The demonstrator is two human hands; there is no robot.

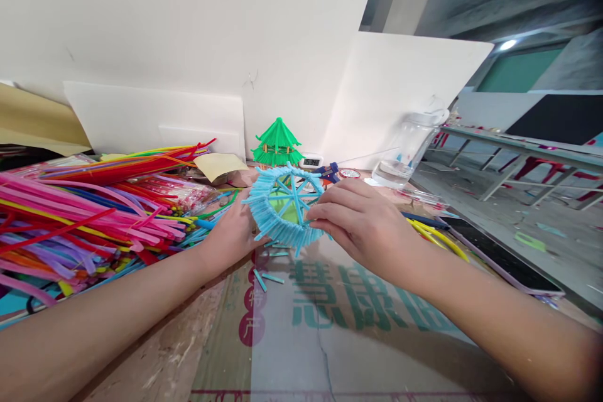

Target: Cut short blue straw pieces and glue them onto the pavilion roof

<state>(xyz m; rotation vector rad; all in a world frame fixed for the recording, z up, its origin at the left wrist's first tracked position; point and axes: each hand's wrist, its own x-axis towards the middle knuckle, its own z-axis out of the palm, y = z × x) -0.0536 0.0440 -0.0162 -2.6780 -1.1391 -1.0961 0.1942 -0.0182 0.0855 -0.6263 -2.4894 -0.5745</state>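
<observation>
A light-blue ring made of pipe cleaner pieces (pixel 288 232), with spokes crossing its open middle, is held up between my two hands over the table. My left hand (pixel 238 220) grips its left side from behind, and the ring covers most of those fingers. At the ring's right inner edge, my right hand (pixel 353 217) is closed with thumb and fingers pinched together on it. Several short blue pipe cleaner pieces (pixel 272 277) lie below on the printed sheet. Behind the ring stands a green pagoda-like pipe cleaner model (pixel 277 141).
Bundles of colourful pipe cleaners (pixel 94 213) are heaped at the left. A clear water bottle (pixel 400 151), a small digital clock (pixel 311 162) and white boards (pixel 188 25) stand at the back. A phone (pixel 502 254) and yellow pliers-like handles (pixel 438 239) lie at the right.
</observation>
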